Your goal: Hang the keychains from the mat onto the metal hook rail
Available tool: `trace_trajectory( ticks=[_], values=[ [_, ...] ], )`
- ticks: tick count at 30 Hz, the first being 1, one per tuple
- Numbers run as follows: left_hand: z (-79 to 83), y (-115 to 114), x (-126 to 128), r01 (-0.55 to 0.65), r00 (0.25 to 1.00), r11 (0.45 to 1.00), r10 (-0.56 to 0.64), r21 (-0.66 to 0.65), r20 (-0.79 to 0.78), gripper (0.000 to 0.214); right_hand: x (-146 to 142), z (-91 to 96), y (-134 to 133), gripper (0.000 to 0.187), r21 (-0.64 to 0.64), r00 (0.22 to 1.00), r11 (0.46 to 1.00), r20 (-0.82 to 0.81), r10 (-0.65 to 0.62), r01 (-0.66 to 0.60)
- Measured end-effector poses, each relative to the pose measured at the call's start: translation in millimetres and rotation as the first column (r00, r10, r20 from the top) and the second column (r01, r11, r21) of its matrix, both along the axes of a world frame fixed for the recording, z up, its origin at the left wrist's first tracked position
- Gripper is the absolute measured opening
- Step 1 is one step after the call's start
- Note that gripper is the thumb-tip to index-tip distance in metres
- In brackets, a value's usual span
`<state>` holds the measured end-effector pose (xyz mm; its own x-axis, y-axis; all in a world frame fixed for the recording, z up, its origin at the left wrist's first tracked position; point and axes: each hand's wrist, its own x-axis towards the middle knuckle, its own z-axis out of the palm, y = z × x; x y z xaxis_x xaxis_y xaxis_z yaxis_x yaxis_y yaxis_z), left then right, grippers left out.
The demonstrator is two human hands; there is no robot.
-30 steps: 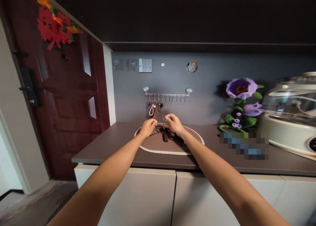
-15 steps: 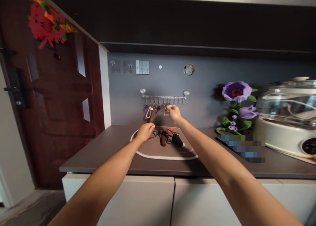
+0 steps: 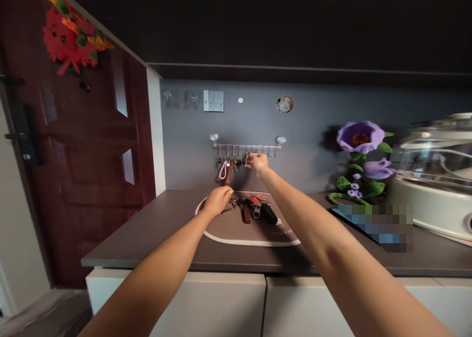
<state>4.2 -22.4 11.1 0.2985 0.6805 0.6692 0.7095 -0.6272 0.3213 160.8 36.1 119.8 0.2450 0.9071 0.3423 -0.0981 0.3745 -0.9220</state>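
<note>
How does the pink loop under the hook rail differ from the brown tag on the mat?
The pink loop hangs below the hook rail; the brown tag lies on the mat. The pink loop is open in the middle, while the brown tag is a solid strip. Neither is in the right hand.

A home entryway; a dark red door (image 3: 86,184) with a lever lock (image 3: 25,136) and festive decoration (image 3: 64,42); keys (image 3: 239,163) hang from a wall-mounted hook rail (image 3: 254,146).
</note>
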Motion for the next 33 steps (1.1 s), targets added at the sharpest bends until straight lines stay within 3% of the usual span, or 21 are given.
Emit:
trace_trajectory(
  ticks=[7, 21, 33],
  values=[
    [-0.6, 1, 0, 0.006, 1.0, 1.0, -0.006, -0.008, 0.002, 0.027, -1, 1.2, 4, 0.014, -0.028, 0.999, 0.999, -0.02, -0.035, 0.034],
    [2.2, -2, -1, 0.004, 1.0, 0.998, -0.002, -0.056, 0.03, 0.026, 3, -14.9, 7, 0.013, -0.037, 0.999, 0.999, 0.016, 0.041, -0.04],
    [0.4, 0, -2, 0.02, 0.999, 0.997, -0.018, -0.073, 0.029, 0.026, 4, -27.5, 17, 0.012, -0.02, 0.994, 0.999, 0.094, -0.048, 0.05]
  ],
)
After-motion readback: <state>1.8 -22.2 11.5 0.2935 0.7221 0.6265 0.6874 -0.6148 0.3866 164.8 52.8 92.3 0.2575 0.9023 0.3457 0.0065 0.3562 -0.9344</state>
